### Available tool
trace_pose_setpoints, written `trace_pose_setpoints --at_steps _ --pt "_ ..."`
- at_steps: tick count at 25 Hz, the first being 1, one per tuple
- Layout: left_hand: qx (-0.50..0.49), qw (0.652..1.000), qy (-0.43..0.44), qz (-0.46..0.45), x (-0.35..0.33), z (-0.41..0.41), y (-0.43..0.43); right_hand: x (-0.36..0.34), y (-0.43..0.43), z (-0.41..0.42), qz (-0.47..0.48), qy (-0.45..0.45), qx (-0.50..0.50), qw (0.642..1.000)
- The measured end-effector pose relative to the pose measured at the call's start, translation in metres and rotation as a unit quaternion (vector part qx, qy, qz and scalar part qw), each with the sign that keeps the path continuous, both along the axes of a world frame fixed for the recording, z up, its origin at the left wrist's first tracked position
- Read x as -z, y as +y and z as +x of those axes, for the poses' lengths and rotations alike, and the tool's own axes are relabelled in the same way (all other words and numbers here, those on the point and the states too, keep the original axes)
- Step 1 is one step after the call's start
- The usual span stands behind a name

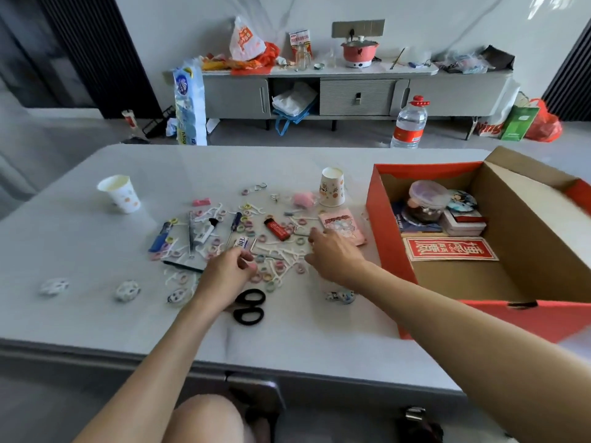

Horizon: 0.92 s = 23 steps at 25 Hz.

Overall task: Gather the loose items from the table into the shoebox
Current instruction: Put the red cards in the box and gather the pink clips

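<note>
The loose things were spread in a heap in the middle of the bench [287, 343], just to the left of the shoebox [383, 251]. The shoebox was open, and a jar [427, 199] and some cards were lying inside it.

Most of the heap was made of little rings [275, 266] and white picks [284, 255]. These were judged to be very light and small. The rings looked soft and bendy, and the picks looked thin and easy to snap. Such tiny things would likely be best scooped up in a bunch or pinched a few at a time, not squeezed hard.

The red lighter [277, 230] looked hard and smooth, so it could be gripped around its middle. The scissors [250, 306] were closest to the person and could be lifted by the black loops. The paper cup [332, 187] looked easy to crush, so a gentle hold on its sides would be needed. The pink packet [343, 226] was flat and might have to be slid to an edge first.

The left hand [228, 271] was held low over the rings with its fingers curled toward the thumb. It could not be told whether a ring was pinched there. The right hand [334, 255] was stretched out over the heap with its fingers loosely spread, and nothing was held in it.
</note>
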State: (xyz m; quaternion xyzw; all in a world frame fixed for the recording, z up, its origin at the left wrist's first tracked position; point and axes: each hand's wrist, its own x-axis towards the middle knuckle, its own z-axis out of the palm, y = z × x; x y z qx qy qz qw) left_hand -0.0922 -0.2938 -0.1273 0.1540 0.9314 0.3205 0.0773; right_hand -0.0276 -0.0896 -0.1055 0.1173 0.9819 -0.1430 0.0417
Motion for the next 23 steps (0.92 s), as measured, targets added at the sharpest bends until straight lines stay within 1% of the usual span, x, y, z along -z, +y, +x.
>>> trace_pose_setpoints --at_steps 2,4,6,8,9,11,13,15,16,18,21,23 --pt "-0.012 1.0 0.012 -0.001 0.004 -0.016 -0.003 0.014 -0.001 -0.024 0.004 0.017 0.05 0.999" --pt "-0.041 0.999 0.025 0.011 0.008 -0.036 -0.011 0.025 0.0 -0.042 0.035 0.006 0.066 0.997" --pt "-0.089 0.994 0.017 0.056 0.011 -0.056 -0.021 0.029 0.001 -0.054 0.061 0.009 0.068 0.996" --pt "-0.131 0.986 0.034 0.095 0.014 -0.083 -0.028 0.029 -0.001 -0.071 0.046 0.057 0.08 0.994" --pt "-0.152 0.982 0.056 0.097 0.015 -0.1 -0.03 0.026 -0.004 -0.082 0.021 0.095 0.082 0.992" --pt "-0.18 0.977 0.099 0.065 0.018 -0.142 -0.036 0.019 -0.009 -0.107 -0.036 0.149 0.051 0.987" --pt "-0.171 0.98 0.101 -0.01 0.022 -0.188 -0.043 0.02 -0.015 -0.129 -0.071 0.131 0.011 0.989" --pt "-0.12 0.984 0.084 -0.098 0.023 -0.226 -0.047 0.03 -0.021 -0.145 -0.093 0.089 0.011 0.992" --pt "-0.09 0.985 0.081 -0.127 0.023 -0.241 -0.045 0.036 -0.024 -0.151 -0.112 0.077 0.016 0.991" --pt "-0.046 0.985 0.084 -0.145 0.024 -0.264 -0.038 0.046 -0.032 -0.165 -0.186 0.072 0.027 0.98" --pt "-0.011 0.983 0.101 -0.156 0.033 -0.278 -0.026 0.052 -0.044 -0.173 -0.333 0.064 0.066 0.939" --pt "-0.021 0.985 0.109 -0.135 0.034 -0.278 -0.024 0.048 -0.048 -0.171 -0.369 0.068 0.076 0.924"
